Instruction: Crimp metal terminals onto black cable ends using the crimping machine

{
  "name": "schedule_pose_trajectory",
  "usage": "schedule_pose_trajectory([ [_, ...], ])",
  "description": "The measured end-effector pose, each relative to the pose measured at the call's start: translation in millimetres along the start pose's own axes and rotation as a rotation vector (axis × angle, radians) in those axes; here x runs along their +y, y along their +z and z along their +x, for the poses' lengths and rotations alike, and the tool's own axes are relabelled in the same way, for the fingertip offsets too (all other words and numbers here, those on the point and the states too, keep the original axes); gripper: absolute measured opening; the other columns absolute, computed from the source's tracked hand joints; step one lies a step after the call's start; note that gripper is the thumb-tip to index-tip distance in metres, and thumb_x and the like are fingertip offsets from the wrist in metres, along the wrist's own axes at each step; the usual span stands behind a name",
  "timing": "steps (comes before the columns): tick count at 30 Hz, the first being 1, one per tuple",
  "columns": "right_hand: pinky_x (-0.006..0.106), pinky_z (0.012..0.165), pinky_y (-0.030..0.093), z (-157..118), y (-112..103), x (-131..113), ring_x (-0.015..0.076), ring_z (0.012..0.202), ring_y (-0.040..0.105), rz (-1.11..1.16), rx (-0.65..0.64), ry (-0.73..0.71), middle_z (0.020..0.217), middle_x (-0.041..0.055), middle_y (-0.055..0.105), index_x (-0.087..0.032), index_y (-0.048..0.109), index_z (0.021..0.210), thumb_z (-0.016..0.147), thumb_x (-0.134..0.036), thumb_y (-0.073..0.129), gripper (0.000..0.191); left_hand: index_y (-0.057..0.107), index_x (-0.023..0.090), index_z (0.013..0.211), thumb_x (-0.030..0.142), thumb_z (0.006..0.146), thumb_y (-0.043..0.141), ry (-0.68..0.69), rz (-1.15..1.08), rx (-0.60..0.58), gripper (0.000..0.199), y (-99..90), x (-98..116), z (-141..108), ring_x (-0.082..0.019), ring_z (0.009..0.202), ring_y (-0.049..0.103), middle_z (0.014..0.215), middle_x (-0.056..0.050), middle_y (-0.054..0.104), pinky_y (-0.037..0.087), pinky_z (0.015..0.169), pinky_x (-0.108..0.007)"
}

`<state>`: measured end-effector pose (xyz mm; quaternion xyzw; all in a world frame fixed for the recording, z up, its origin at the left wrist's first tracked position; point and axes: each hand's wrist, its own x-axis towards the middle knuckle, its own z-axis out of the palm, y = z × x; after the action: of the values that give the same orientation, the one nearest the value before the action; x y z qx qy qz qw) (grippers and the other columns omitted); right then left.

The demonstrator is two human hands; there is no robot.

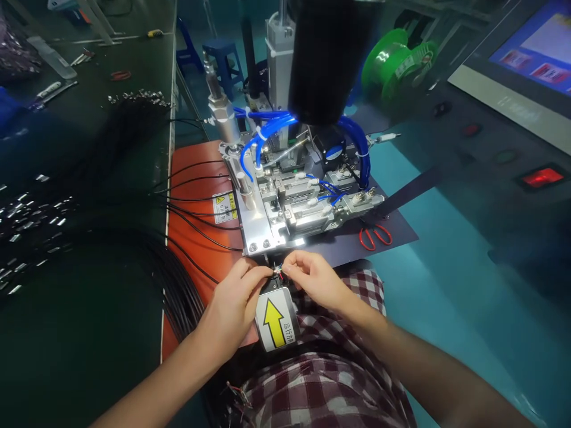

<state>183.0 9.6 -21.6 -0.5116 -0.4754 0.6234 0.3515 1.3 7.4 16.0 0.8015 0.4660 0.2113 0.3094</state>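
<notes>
My left hand [236, 297] is closed, thumb and forefinger pinched on a small cable end [277, 271] with thin coloured wires, a bit of red among them. From the other side my right hand [314, 278] pinches at the same wires with thumb and forefinger. Both hands meet just in front of the metal plate [259, 229] of a bench machine. Below them sits a white cover [275, 321] with a yellow arrow. The fingers hide most of the cable end, and how the individual wires lie is too small to tell.
Black cables [182, 285] run in a bundle on the left, by an orange mat [191, 160]. Blue air tubes [276, 123] arch over the machine. Red-handled scissors [375, 236] lie right of it. A green spool [388, 59] and a screen [535, 47] stand farther right.
</notes>
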Motion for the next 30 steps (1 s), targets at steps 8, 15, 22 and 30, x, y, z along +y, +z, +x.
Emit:
schedule_pose_trajectory([
  [8,0.024,0.047,0.032,4.6,-3.2,3.5,0.009,0.048,0.043,0.001,-0.038,0.057,0.061,-0.0042,0.048,-0.017,0.053,0.071,0.08,-0.035,0.056,0.021,0.061,0.019,0.112,0.014,0.09,0.04,-0.005,0.075,-0.096,0.031,4.1,-7.3,-2.6,-0.015,0.081,0.059,0.094,-0.006,0.053,0.049,0.07,-0.025],
  [15,0.023,0.045,0.03,4.5,-3.3,1.9,0.0084,0.047,0.042,0.056,-0.075,0.102,0.059,-0.0049,0.046,-0.017,0.052,0.07,0.08,-0.041,0.057,0.027,0.06,0.019,0.112,0.015,0.091,0.037,0.035,0.139,-0.08,0.032,6.1,-6.3,-2.3,-0.015,0.078,0.058,0.091,-0.006,0.051,0.05,0.067,-0.025],
  [22,0.023,0.047,0.028,5.4,-5.9,1.8,0.0089,0.046,0.038,0.095,-0.134,0.137,0.052,-0.0061,0.045,-0.017,0.051,0.068,0.08,-0.041,0.058,0.028,0.061,0.018,0.112,0.012,0.088,0.039,0.052,0.242,-0.08,0.033,8.5,-6.0,-1.8,-0.015,0.069,0.057,0.09,-0.007,0.051,0.051,0.061,-0.027],
  [30,0.025,0.053,0.029,4.6,-7.1,-0.3,0.0103,0.05,0.039,0.118,-0.158,0.135,0.052,-0.0057,0.045,-0.018,0.049,0.066,0.08,-0.045,0.057,0.032,0.06,0.02,0.114,0.012,0.087,0.04,0.056,0.295,-0.093,0.034,8.0,-5.3,-0.9,-0.015,0.069,0.057,0.09,-0.007,0.051,0.052,0.061,-0.027],
])
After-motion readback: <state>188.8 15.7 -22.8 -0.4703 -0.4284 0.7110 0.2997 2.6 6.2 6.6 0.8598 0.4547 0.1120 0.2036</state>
